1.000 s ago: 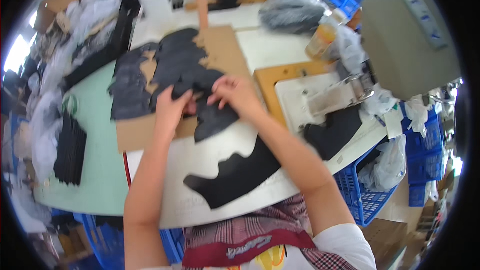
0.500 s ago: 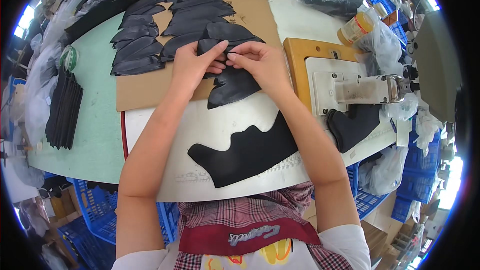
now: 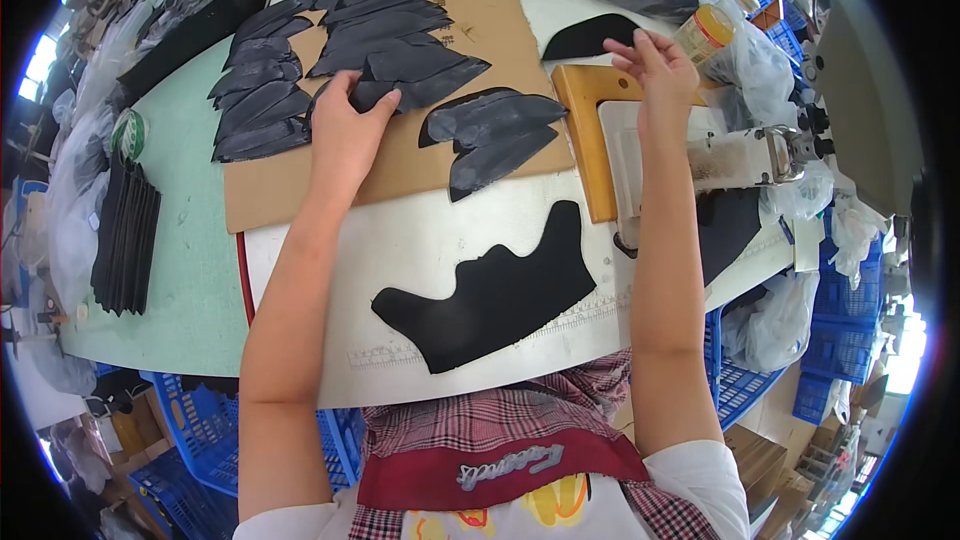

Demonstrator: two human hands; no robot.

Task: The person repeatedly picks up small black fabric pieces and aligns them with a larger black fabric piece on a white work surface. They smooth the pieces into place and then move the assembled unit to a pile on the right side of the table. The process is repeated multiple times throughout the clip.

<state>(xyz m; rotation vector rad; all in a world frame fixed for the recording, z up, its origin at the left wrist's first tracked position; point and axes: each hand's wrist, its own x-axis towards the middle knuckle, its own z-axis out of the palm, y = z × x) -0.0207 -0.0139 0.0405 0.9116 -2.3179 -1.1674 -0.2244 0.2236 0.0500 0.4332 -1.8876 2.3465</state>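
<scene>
Black leaf-shaped pieces (image 3: 385,25) lie in overlapping rows on a cardboard sheet (image 3: 290,195). At the near end of the right row my left hand (image 3: 350,125) grips a dark pointed piece (image 3: 378,92) between thumb and fingers. A joined pair of black pieces (image 3: 500,132) lies over the cardboard's right edge. My right hand (image 3: 655,70) is raised at the far right, fingers apart, its fingertips over the end of a smooth black curved piece (image 3: 588,37). A large wavy-edged black piece (image 3: 490,295) lies on the white table in front of me.
To the right stand a wooden-framed plate (image 3: 590,160) and a machine arm (image 3: 740,160), with more black pieces (image 3: 730,230) beneath. A yellow-labelled jar (image 3: 706,32) and plastic bags are behind. On the left stand a stack of black strips (image 3: 125,240) and a tape roll (image 3: 130,133).
My hands have parted. The right moved far right, where a curved black piece now lies; the left moved left. The joined black pieces that were under my hands now lie uncovered.
</scene>
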